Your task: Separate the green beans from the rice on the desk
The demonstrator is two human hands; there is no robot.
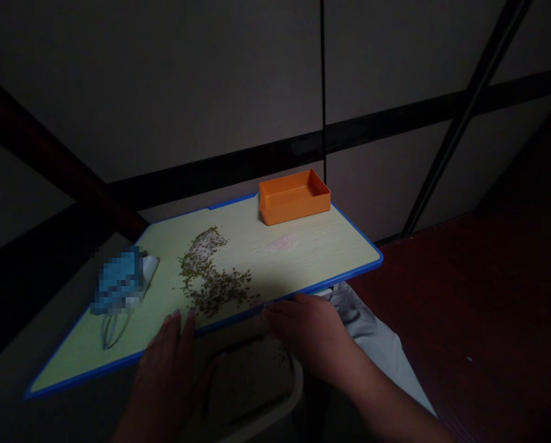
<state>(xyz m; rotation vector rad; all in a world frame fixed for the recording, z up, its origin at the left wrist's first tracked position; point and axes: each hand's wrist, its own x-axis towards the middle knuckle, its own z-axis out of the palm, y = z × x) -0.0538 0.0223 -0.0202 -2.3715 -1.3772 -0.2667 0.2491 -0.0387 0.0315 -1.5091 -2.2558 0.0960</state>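
Note:
A spread of small brown and greenish dried bits [217, 289], mixed with paler grains, lies on a pale yellow tabletop [312, 264] with a blue rim. My left hand [168, 351] reaches over the near edge, its stretched fingertips just beside the bits. At the same edge, farther right, my right hand [307, 326] rests with its fingers pointing left, close to the end of the spread. I see nothing held in either hand. Below the edge, between my forearms, stands a pale-rimmed bin [296, 387] with dark bits inside; its contents are dim.
An orange open box [296, 206] stands at the far right of the tabletop. In front of it lies a faint pinkish patch of fine grains [283, 242]. A blurred blue item [118, 280] with a loop sits at the left. Panelled doors [210, 92] rise behind.

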